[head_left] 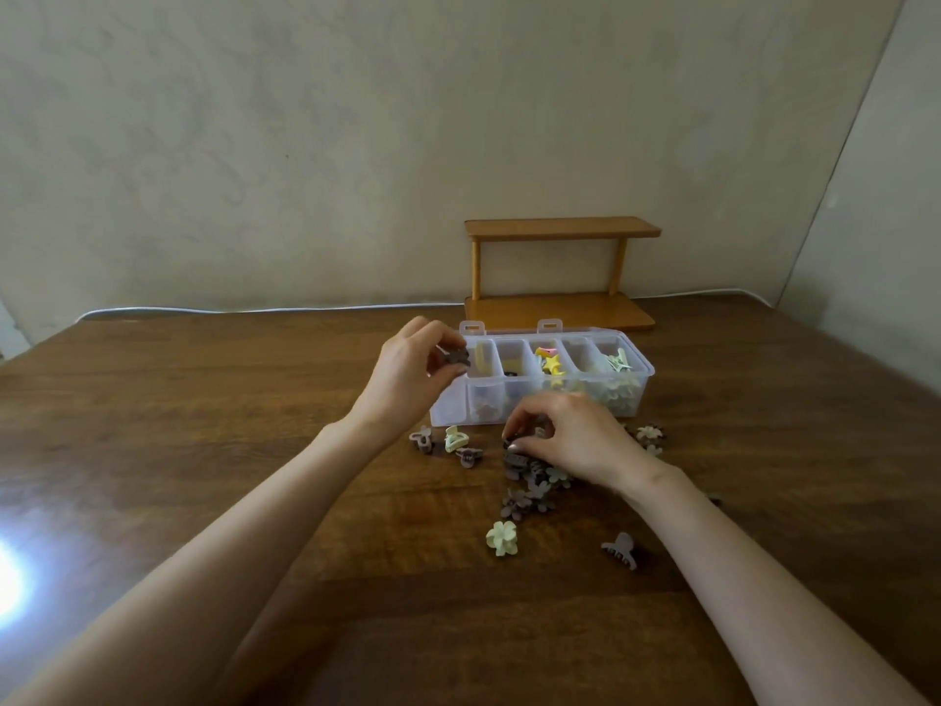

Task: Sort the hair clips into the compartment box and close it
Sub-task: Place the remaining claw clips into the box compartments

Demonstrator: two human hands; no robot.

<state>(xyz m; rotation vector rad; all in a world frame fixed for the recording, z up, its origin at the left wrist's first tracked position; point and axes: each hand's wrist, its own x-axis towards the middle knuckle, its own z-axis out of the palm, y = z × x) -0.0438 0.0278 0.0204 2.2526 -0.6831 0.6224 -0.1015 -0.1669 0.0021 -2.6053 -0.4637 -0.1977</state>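
A clear plastic compartment box (642, 370) stands open on the table, with yellow, pink and pale green clips in several of its sections. My left hand (407, 379) pinches a small brown flower clip (454, 357) just above the box's left end. My right hand (570, 435) rests on the table in front of the box, fingers closed on a dark brown clip (515, 445) at the top of a loose pile. More brown and pale green clips (529, 494) lie scattered below, including a pale flower clip (502, 537) and a brown claw clip (620, 550).
A small two-tier wooden shelf (560, 272) stands behind the box against the wall. A white cable (254, 310) runs along the table's far edge. A bright glare spot (7, 578) sits at the left on the brown wooden table (203, 425).
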